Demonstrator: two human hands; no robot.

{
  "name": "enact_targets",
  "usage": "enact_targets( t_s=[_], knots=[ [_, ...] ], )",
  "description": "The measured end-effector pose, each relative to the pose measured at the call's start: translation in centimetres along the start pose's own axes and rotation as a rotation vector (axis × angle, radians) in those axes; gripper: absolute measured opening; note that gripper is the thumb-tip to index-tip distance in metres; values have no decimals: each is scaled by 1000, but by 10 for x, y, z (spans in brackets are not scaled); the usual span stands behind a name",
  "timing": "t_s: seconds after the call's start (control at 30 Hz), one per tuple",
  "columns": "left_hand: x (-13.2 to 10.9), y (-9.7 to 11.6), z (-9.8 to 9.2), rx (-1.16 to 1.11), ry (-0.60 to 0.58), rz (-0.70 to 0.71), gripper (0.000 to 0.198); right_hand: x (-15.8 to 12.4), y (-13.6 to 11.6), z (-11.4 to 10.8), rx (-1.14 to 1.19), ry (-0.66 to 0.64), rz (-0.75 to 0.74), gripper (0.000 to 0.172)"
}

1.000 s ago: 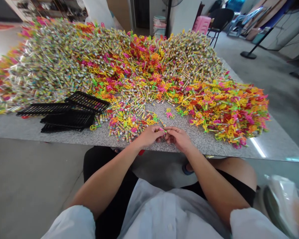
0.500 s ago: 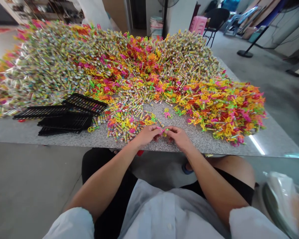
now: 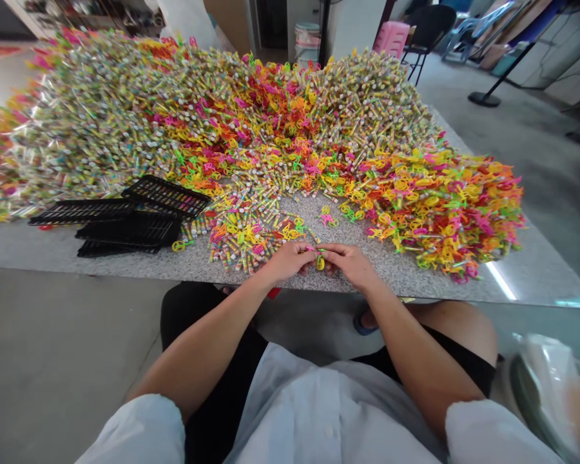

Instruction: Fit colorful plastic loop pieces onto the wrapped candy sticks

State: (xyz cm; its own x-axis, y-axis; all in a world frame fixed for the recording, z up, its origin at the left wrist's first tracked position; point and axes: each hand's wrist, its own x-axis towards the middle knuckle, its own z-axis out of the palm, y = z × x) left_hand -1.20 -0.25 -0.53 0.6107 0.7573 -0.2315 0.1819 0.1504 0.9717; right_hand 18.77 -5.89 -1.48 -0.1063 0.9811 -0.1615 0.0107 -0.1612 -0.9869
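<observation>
Both hands meet low over the table's front edge. My left hand (image 3: 292, 261) is closed in a pinch on a small pink plastic piece, mostly hidden by the fingers. My right hand (image 3: 350, 263) pinches a small green plastic piece against it, fingertips nearly touching the left ones. Below the fingertips hangs a small yellow looped plastic piece (image 3: 320, 263); which hand holds it I cannot tell. Just left of the hands lies a loose spread of small printed tubes (image 3: 244, 248) with white ends, mixed with bright looped pieces.
A large heap of printed tubes (image 3: 101, 122) covers the back of the speckled stone table (image 3: 391, 274). Colourful looped pieces (image 3: 444, 206) are piled at right. Several black slotted trays (image 3: 130, 231) are stacked at left. A pink stool (image 3: 391, 40) stands behind.
The yellow looped piece now shows below the fingertips. The right fingers have straightened and lie closer to the left hand. The camera view has shifted slightly.
</observation>
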Motion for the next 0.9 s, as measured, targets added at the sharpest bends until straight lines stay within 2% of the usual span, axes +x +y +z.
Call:
enact_targets(
  t_s=[0.43,0.73,0.9],
  knots=[
    [-3,5,2,-97,-24,-35,27,0,0,6,64,39,-29,36],
    [-4,6,7,-2,62,20,33,-5,-5,13,61,88,-23,28],
    [-3,4,15,-17,153,59,31,-8,-11,13,-53,181,-68,22]
  ],
)
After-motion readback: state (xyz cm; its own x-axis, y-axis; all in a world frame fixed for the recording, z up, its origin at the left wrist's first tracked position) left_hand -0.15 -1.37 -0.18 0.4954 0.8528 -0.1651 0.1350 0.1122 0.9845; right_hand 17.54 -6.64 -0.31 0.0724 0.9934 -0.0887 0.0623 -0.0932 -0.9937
